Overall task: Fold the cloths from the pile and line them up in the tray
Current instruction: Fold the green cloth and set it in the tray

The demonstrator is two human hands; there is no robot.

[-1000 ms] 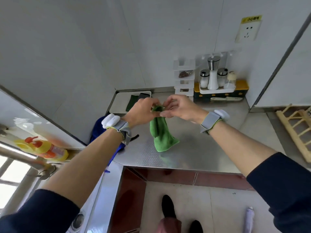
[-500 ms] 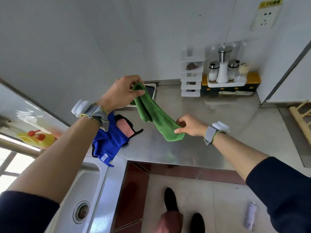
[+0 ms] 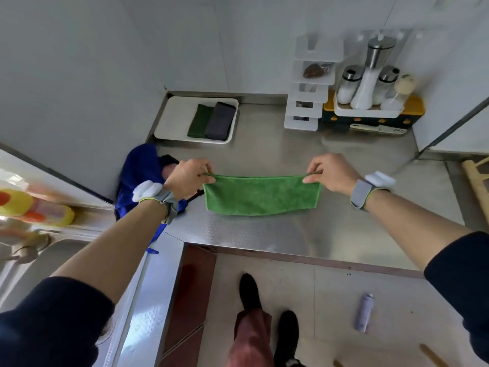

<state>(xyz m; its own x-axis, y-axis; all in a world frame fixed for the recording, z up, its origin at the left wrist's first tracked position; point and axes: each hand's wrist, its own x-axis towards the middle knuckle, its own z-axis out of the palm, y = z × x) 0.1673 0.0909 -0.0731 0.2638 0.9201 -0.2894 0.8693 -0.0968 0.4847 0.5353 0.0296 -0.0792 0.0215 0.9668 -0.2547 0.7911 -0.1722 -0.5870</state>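
Green cloth [image 3: 262,197] taut between left grip [image 3: 189,178] and right grip [image 3: 332,172], one top corner in each pinch.

A white tiered rack [image 3: 309,102] stood at the back of the steel counter [image 3: 264,234]. Just to my right of it, three shakers [image 3: 370,75] sat on a yellow-and-dark box [image 3: 415,109]. A pale bottle [image 3: 365,312] lay on the floor near my feet.

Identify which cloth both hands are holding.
The light green cloth, pinched at its top corners by left hand and right hand. The dark green cloth and grey cloth lie folded in the tray; the blue cloth lies heaped.
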